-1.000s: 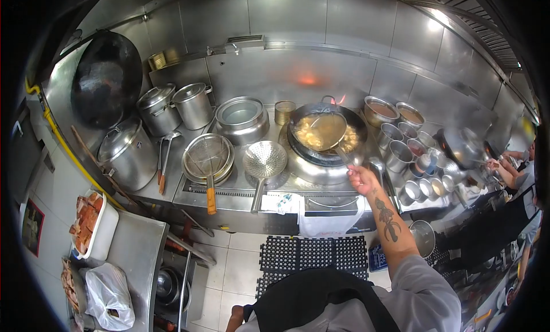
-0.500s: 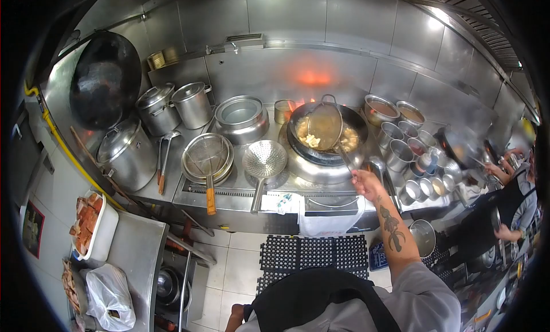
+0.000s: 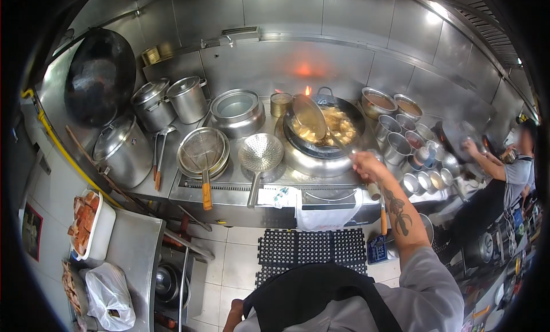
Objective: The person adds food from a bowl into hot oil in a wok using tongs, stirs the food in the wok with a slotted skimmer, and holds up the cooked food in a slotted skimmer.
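My right hand (image 3: pixel 369 167) is closed round the handle of a wire skimmer (image 3: pixel 309 117). The skimmer's round basket is tilted over the left side of a black wok (image 3: pixel 358 131). Pale, yellowish food pieces (image 3: pixel 342 124) lie in liquid in the wok, which sits on a round metal burner ring (image 3: pixel 321 164). A small flame (image 3: pixel 308 91) rises behind the wok's left rim. At the bottom of the view, only part of my left hand (image 3: pixel 237 304) shows beside the apron; its fingers are hidden.
A perforated ladle (image 3: pixel 261 153), stacked strainers (image 3: pixel 203 153) and a water pot (image 3: pixel 235 106) stand left of the wok. Metal cups and bowls (image 3: pixel 397 148) crowd its right side. Another person (image 3: pixel 518 171) works at a wok on the far right.
The skimmer has swung from the middle of the wok to its left side. My right hand has moved slightly right and down. The other person's arms have shifted toward their wok.
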Tool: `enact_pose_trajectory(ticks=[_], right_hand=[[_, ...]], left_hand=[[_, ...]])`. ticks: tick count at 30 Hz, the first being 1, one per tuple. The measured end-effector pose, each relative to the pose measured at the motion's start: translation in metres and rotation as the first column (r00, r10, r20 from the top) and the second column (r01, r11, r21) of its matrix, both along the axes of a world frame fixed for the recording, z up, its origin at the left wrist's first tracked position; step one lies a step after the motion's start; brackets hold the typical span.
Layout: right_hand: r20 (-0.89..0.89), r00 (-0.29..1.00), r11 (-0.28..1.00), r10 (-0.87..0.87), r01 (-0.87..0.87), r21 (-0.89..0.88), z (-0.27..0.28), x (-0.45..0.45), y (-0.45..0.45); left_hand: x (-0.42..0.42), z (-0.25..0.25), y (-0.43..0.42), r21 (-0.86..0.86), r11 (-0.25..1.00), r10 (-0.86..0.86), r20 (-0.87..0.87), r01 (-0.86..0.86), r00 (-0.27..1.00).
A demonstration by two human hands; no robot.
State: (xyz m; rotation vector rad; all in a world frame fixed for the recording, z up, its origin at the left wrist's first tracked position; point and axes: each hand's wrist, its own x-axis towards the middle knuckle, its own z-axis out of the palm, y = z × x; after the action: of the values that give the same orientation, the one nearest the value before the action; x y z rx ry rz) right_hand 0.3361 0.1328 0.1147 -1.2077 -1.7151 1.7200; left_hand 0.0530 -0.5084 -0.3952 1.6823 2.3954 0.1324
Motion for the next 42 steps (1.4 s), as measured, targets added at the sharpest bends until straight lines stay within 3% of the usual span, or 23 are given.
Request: enact_pose_trajectory(ticks=[5, 6, 7, 8, 9, 10, 11, 13, 15, 16, 18, 20, 21, 23, 24, 25, 26, 29, 35, 37, 40, 41, 42], right_hand=[[-0.167, 0.982, 0.983, -0.083, 0.053, -0.177, -0.023, -0.01, -0.001], [-0.177, 0.98, 0.977, -0.093, 0.057, -0.204, -0.027, -0.011, -0.001], [-0.207, 0.973, 0.974, -0.102, 0.056, -0.22, -0.03, -0.011, 0.0], [-0.232, 0.967, 0.97, -0.107, 0.051, -0.237, -0.033, -0.011, 0.001], [-0.254, 0.961, 0.966, -0.111, 0.044, -0.256, -0.035, -0.012, 0.0], [-0.251, 0.961, 0.967, -0.118, 0.054, -0.249, -0.037, -0.014, 0.0], [-0.246, 0.961, 0.968, -0.126, 0.065, -0.242, -0.036, -0.016, 0.0], [-0.216, 0.97, 0.976, -0.114, 0.068, -0.208, -0.042, -0.017, 0.006], [-0.162, 0.983, 0.987, -0.091, 0.068, -0.144, -0.041, -0.019, 0.006], [-0.14, 0.987, 0.992, -0.079, 0.064, -0.107, -0.043, -0.018, 0.006], [-0.048, 0.996, 0.995, -0.074, 0.071, -0.069, -0.03, -0.023, -0.003], [-0.04, 0.993, 0.994, -0.113, 0.113, 0.003, -0.026, -0.024, -0.015], [-0.071, 0.996, 0.998, -0.06, 0.062, 0.017, -0.034, -0.02, -0.011], [-0.213, 0.977, 0.999, -0.03, 0.027, -0.019, -0.049, -0.01, -0.006], [-0.099, 0.993, 0.996, -0.061, 0.067, 0.052, -0.044, -0.013, -0.012], [-0.098, 0.993, 0.997, -0.063, 0.067, 0.037, -0.045, -0.013, -0.01], [-0.1, 0.993, 0.998, -0.056, 0.058, 0.016, -0.048, -0.013, -0.01], [-0.16, 0.984, 0.997, -0.074, 0.079, 0.025, -0.049, -0.007, -0.014], [0.029, 0.999, 0.973, -0.026, 0.018, 0.232, -0.05, 0.011, -0.003], [-0.035, 0.999, 0.967, -0.01, 0.019, 0.254, -0.038, 0.014, -0.017], [-0.027, 0.999, 0.991, -0.044, 0.047, 0.126, -0.034, 0.017, -0.017], [-0.06, 0.997, 0.993, -0.045, 0.052, 0.107, -0.032, 0.017, -0.02], [-0.099, 0.994, 0.998, -0.046, 0.051, 0.047, -0.027, 0.016, -0.027]], left_hand=[[-0.021, 0.015, 0.042, -0.472, 0.831, 0.445, 0.249, -0.293, 0.86], [-0.012, 0.058, 0.053, -0.566, 0.762, 0.532, 0.267, -0.316, 0.804], [-0.018, 0.107, 0.08, -0.549, 0.776, 0.529, 0.301, -0.309, 0.794], [-0.031, 0.107, 0.105, -0.41, 0.831, 0.496, 0.241, -0.376, 0.834], [-0.026, 0.189, 0.14, -0.171, 0.887, 0.461, 0.34, -0.429, 0.82], [-0.021, 0.25, 0.171, 0.187, 0.894, 0.307, 0.406, -0.407, 0.861], [-0.012, 0.329, 0.204, 0.331, 0.859, 0.137, 0.585, -0.39, 0.8], [0.031, 0.492, 0.241, 0.323, 0.858, -0.172, 0.913, -0.4, 0.369], [0.067, 0.59, 0.251, 0.5, 0.849, -0.455, 0.856, -0.171, 0.245], [0.085, 0.629, 0.251, 0.59, 0.806, -0.555, 0.776, -0.035, 0.299], [0.108, 0.675, 0.259, 0.745, 0.64, -0.767, 0.607, 0.189, 0.209], [0.142, 0.685, 0.261, 0.816, 0.541, -0.84, 0.533, 0.202, 0.096], [0.166, 0.675, 0.278, 0.985, 0.167, -0.968, 0.157, 0.038, 0.197], [0.172, 0.703, 0.272, 0.934, 0.349, -0.934, 0.34, 0.079, 0.112], [0.173, 0.713, 0.27, 0.894, 0.434, -0.9, 0.427, 0.112, 0.085], [0.19, 0.7, 0.283, 0.961, 0.268, -0.954, 0.274, -0.062, 0.12], [0.195, 0.689, 0.278, 0.962, 0.269, -0.956, 0.274, -0.058, 0.109], [0.195, 0.688, 0.277, 0.94, 0.337, -0.935, 0.341, -0.055, 0.096], [0.195, 0.69, 0.273, 0.883, 0.468, -0.881, 0.469, -0.03, 0.066], [0.194, 0.688, 0.274, 0.871, 0.491, -0.871, 0.491, -0.017, -0.007], [0.198, 0.689, 0.263, 0.622, 0.782, -0.541, 0.707, 0.036, -0.456], [0.2, 0.704, 0.273, 0.859, 0.511, -0.85, 0.511, -0.036, 0.131], [0.208, 0.699, 0.276, 0.876, 0.479, -0.874, 0.482, -0.065, 0.06]])
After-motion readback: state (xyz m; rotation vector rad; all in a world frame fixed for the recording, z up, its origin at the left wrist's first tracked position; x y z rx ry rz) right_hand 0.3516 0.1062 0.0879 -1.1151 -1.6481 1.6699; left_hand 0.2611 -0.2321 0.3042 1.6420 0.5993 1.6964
